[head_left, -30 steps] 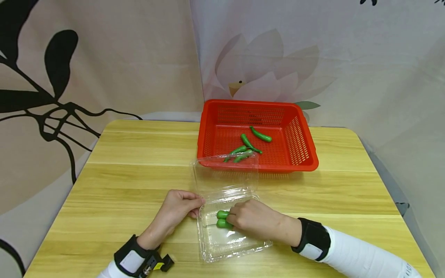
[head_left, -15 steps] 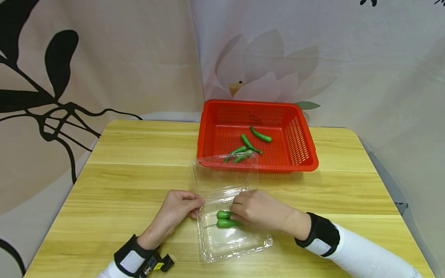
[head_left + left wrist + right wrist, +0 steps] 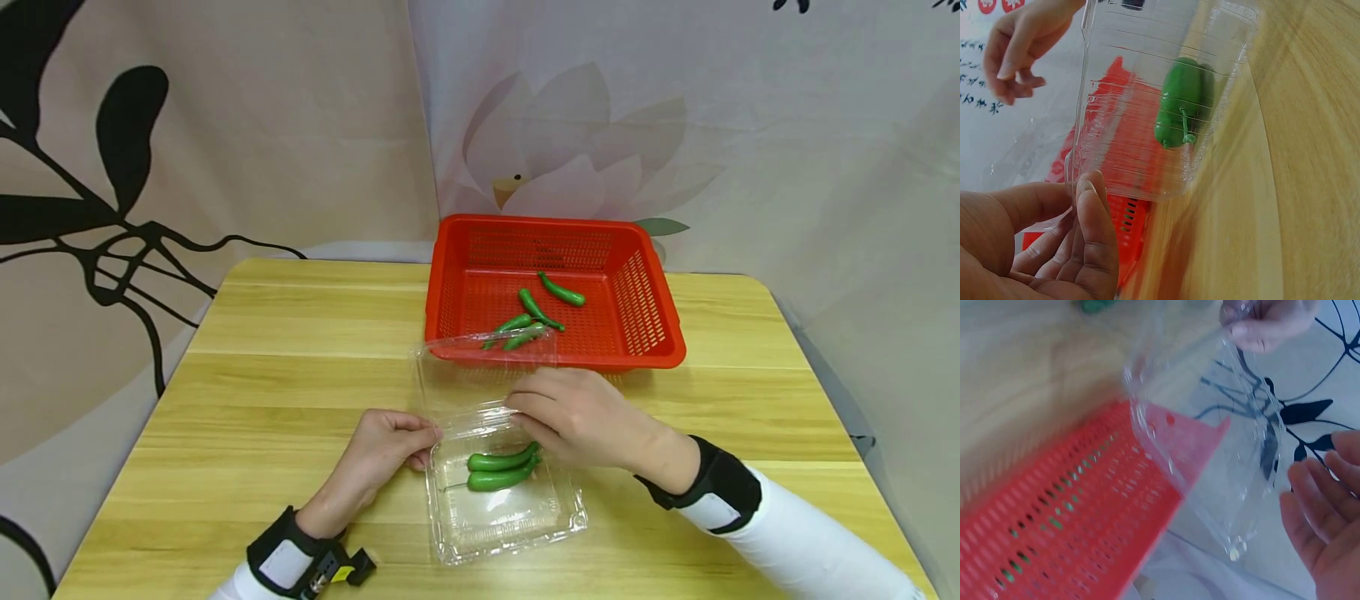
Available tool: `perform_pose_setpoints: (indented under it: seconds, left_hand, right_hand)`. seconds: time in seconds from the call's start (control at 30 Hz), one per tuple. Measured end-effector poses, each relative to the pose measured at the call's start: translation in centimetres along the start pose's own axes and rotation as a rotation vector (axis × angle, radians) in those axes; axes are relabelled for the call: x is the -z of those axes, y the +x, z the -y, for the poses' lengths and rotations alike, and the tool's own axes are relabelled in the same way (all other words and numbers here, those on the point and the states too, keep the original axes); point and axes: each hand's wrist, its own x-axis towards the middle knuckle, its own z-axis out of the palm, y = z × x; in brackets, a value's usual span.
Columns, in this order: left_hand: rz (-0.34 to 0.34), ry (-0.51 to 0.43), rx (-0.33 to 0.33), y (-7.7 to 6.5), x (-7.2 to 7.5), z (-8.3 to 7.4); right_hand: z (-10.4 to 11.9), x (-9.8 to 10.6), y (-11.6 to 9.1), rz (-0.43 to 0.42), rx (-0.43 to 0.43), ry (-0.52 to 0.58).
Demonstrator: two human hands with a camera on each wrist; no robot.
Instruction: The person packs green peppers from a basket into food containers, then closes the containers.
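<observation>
My left hand (image 3: 392, 442) pinches the left rim of a clear plastic clamshell box (image 3: 487, 533) near its hinge, thumb against fingers in the left wrist view. Two green peppers (image 3: 501, 471) lie side by side in the box's base. Above the hinge area hovers my right hand (image 3: 573, 417), holding nothing; in the right wrist view its fingers (image 3: 1310, 506) are loosely bent and apart from the plastic. The raised lid (image 3: 487, 383) leans toward a red basket (image 3: 667, 350), overlapping its front edge in the head view.
Several more green peppers (image 3: 561, 290) lie in the red basket at the back of the wooden table (image 3: 300, 333). A patterned cloth (image 3: 300, 125) hangs behind the table.
The right hand has let go of the peppers and moved up and away from them toward the basket, uncovering both. The left hand and the box have stayed in place.
</observation>
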Motion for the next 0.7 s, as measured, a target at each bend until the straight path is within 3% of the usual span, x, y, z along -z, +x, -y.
perform_pose_setpoints:
  seconds: [0.4, 0.5, 0.7]
  left_hand:
    - [0.014, -0.008, -0.012, -0.2, 0.1, -0.1]
    - [0.015, -0.008, -0.013, -0.1, 0.1, 0.0]
    - [0.011, -0.003, -0.017, 0.0, 0.0, 0.1]
  right_hand:
    - [-2.3, 3.6, 1.8, -0.277, -0.053, -0.056]
    - [-3.1, 4.3, 2.2, -0.302, -0.098, -0.053]
    - [-5.1, 5.2, 3.0, -0.273, -0.192, -0.065]
